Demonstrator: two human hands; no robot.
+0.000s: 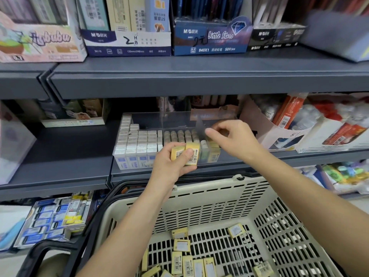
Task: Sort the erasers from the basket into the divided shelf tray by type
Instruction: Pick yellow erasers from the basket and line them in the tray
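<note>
Left hand [171,162] grips two yellow erasers [185,153] upright, long axes vertical, barcodes toward the camera, just in front of the clear divided tray [179,118]; right hand [233,138] hovers over the tray's right compartment, fingers curled, grasp unclear; white erasers [137,142] pack its left compartment, open room behind; below the tray, the basket [209,188] holds loose erasers [181,245].

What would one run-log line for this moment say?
step: sorting | left hand: holds two yellow erasers | right hand: over right section of tray, grip unclear | basket: loose erasers inside
</note>
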